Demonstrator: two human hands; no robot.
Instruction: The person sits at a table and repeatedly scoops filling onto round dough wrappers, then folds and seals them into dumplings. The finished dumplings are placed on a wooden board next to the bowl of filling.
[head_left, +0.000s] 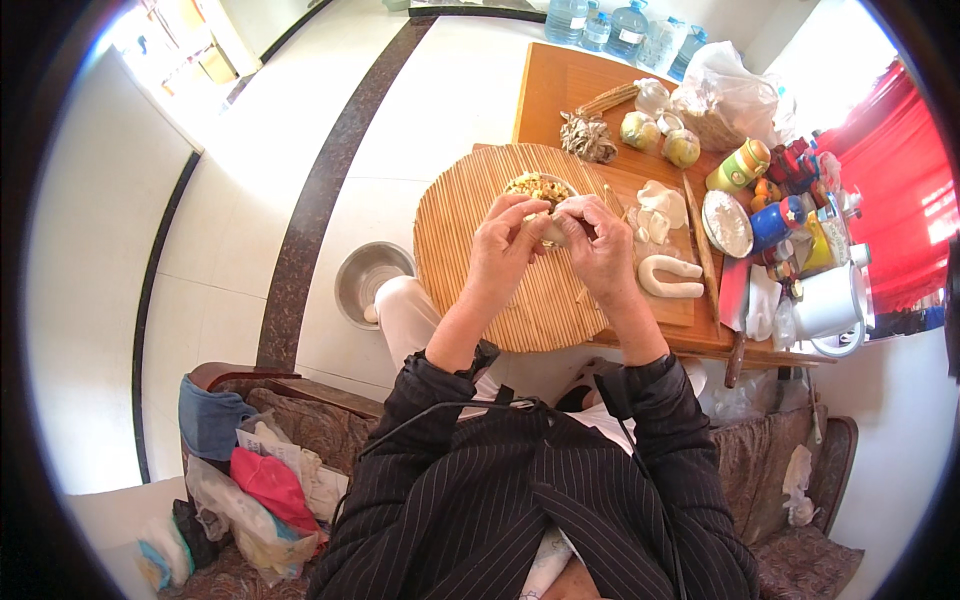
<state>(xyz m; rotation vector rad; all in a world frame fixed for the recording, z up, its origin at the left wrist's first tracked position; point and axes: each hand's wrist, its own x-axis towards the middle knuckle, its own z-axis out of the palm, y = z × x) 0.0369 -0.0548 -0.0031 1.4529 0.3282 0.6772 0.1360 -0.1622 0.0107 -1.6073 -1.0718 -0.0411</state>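
My left hand (504, 247) and my right hand (601, 244) meet above a round mat of woven stalks (457, 225). Between their fingertips both pinch a small piece of pale dough (553, 229), partly hidden by the fingers. Just beyond it stands a bowl of chopped yellow and green filling (538, 186). Right of my right hand, a wooden board (679, 309) holds flat dough wrappers (661, 204), small dough pieces and a U-shaped roll of dough (652, 277). A long wooden rolling pin (703, 251) lies along the board's right side.
A bowl of white flour (727, 223), a green bottle (739, 165), jars and a white pot (829, 304) crowd the table's right side. A knife handle (736, 360) sticks out over the near edge. A metal basin (367, 281) stands on the floor at left.
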